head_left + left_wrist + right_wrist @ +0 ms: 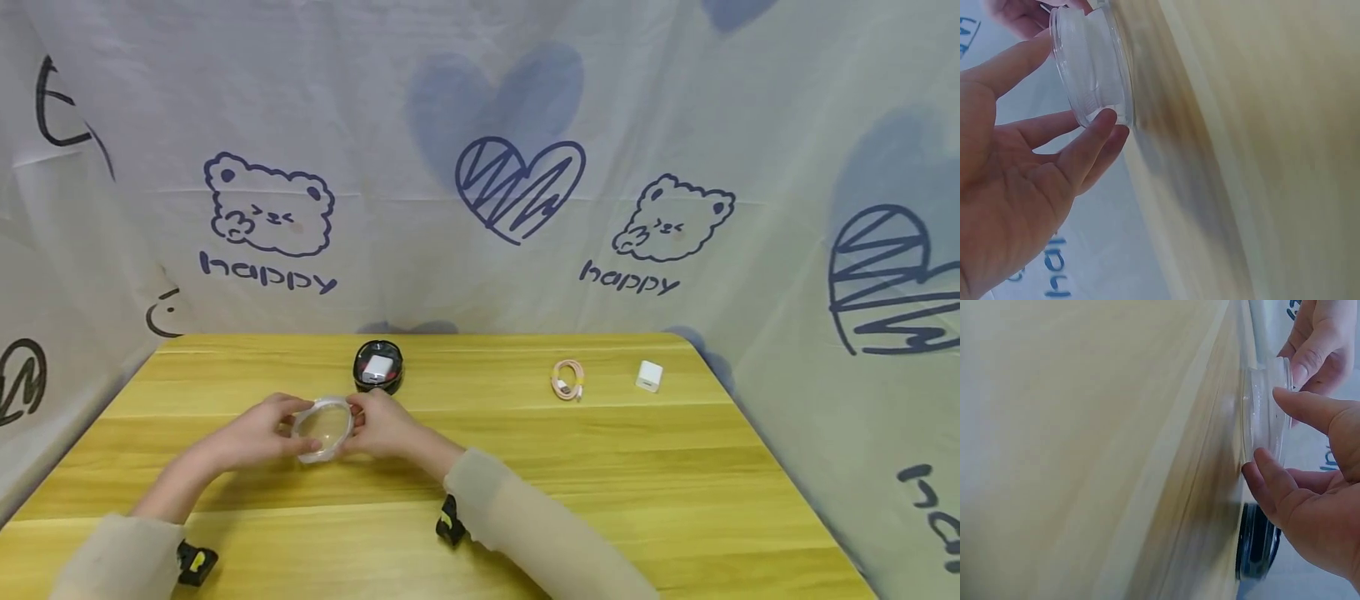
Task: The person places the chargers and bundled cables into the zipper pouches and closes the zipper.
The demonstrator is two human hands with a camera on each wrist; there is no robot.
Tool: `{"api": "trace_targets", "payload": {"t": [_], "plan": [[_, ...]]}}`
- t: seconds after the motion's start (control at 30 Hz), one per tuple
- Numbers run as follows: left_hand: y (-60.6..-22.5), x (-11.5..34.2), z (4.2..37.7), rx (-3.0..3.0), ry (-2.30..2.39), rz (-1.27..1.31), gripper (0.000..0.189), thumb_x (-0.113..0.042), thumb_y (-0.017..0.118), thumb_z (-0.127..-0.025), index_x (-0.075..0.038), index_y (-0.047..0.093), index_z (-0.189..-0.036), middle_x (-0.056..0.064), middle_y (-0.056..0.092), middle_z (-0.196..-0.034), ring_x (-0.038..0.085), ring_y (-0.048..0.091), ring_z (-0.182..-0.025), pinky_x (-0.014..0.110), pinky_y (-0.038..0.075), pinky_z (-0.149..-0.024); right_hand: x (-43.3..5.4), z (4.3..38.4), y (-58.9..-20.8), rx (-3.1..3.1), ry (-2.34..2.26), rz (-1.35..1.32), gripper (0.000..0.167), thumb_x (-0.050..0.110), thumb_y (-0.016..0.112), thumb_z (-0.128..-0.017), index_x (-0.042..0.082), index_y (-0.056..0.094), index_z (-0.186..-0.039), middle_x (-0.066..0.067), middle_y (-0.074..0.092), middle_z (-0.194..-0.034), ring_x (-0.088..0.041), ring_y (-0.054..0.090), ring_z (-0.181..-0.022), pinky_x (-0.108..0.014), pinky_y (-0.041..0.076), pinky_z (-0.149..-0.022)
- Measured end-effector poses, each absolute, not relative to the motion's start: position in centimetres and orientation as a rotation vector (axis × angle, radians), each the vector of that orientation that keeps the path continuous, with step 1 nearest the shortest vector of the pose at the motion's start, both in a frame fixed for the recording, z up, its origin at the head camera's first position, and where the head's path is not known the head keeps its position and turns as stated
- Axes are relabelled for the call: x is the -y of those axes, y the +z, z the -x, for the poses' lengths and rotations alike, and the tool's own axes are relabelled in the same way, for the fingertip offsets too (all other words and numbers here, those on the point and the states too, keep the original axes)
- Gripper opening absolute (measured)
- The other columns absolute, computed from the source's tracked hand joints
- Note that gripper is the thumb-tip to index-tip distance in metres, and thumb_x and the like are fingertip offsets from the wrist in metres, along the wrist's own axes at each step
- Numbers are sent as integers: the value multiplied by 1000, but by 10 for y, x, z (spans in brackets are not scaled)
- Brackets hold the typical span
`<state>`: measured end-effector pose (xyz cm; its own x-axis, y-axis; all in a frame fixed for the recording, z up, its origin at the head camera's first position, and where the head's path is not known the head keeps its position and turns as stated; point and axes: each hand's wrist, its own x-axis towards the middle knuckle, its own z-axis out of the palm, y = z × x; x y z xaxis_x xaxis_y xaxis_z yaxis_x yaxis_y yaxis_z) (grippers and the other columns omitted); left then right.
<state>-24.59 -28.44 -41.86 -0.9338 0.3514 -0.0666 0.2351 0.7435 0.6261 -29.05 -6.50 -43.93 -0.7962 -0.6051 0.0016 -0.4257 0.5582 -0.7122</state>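
Both hands hold a clear, shallow round plastic container (327, 402) between them, just over the left part of the wooden table. My left hand (262, 433) grips its left side, thumb at the near edge and fingers around the far side. On the opposite side, my right hand (384, 427) pinches the rim. Seen from the left wrist, the container (1091, 69) stands on edge in that view, see-through, with fingertips on both of its rims. Just beyond the right hand sits a round black container (360, 375) with a white charger plug (377, 368) in it.
A coiled pink charging cable (567, 381) with a yellow tie lies at the right back of the table (600, 500). Right of it stands a white power adapter (649, 376). A printed white cloth (405, 233) hangs behind the table and along both sides.
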Motion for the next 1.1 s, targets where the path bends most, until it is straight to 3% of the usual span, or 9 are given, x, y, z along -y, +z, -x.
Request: {"api": "trace_targets", "payload": {"t": [0.33, 0.6, 0.9, 1.1], "plan": [[-421, 234, 251, -2680, 1040, -587, 71, -28, 82, -91, 15, 54, -139, 33, 52, -135, 38, 60, -114, 47, 60, -91, 6, 283, -436, -2476, -1221, 808, 67, 7, 93, -73, -7, 63, -132, -7, 58, -106, -15, 67, -95, -13, 55, -80], [-422, 195, 249, -2603, 1063, -660, 71, -28, 82, -91, 12, 53, -142, 30, 50, -139, 36, 61, -116, 46, 60, -94, -45, 269, -436, -2333, -1360, 715, 78, -4, 87, -77, -16, 48, -143, -19, 55, -118, -31, 67, -110, -27, 60, -92], [-422, 156, 243, -2577, 986, -801, 72, -31, 82, -91, 11, 54, -142, 26, 52, -138, 32, 63, -110, 49, 58, -95, -93, 254, -432, -2333, -1310, 723, 76, -5, 86, -79, -16, 48, -143, -23, 53, -122, -35, 64, -114, -32, 59, -95], [-414, 136, 234, -2585, 902, -859, 77, -33, 85, -87, 7, 54, -145, 22, 52, -135, 26, 59, -107, 45, 57, -91, -111, 243, -429, -2384, -1243, 766, 77, -2, 88, -79, -16, 48, -143, -19, 53, -118, -31, 63, -112, -26, 59, -93]]}}
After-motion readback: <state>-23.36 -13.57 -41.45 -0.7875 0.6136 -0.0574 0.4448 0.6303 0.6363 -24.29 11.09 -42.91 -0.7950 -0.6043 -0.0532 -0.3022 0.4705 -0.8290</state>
